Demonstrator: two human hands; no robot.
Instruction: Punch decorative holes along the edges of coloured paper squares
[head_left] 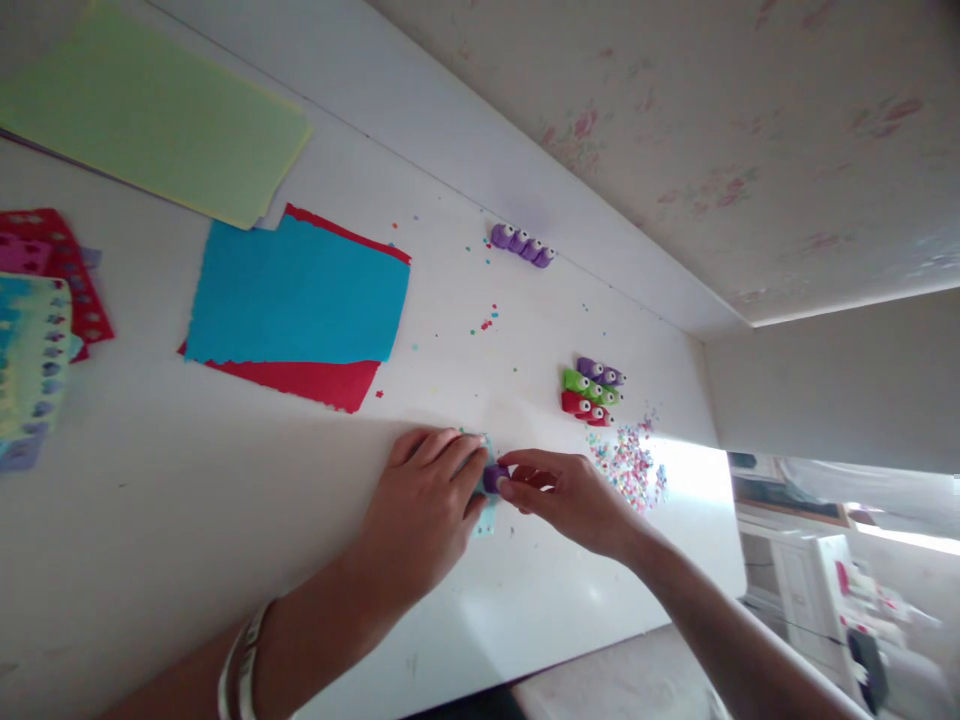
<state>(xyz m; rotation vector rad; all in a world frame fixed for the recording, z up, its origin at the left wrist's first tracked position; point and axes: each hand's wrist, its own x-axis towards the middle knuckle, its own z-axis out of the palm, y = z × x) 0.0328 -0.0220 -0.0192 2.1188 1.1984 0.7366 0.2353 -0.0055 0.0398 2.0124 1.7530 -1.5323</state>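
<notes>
My right hand (559, 490) grips a small purple craft paper punch (493, 478) between thumb and fingers. The punch sits at the edge of a light blue piece of paper (484, 519) on the white table. My left hand (431, 490) lies over that paper with its fingers stretched out flat, covering most of it. Its fingertips are right beside the punch. Small holes show along the visible part of the paper. Whether the paper is inside the punch's slot is hidden by my fingers.
Green punches (592, 386), red punches (587, 408) and purple punches (600, 371) stand in rows at the right, near a confetti pile (634, 462). Another purple row (522, 244) is by the wall. Blue paper (300, 295), pale green sheets (150, 110) and punched papers (71, 280) lie left.
</notes>
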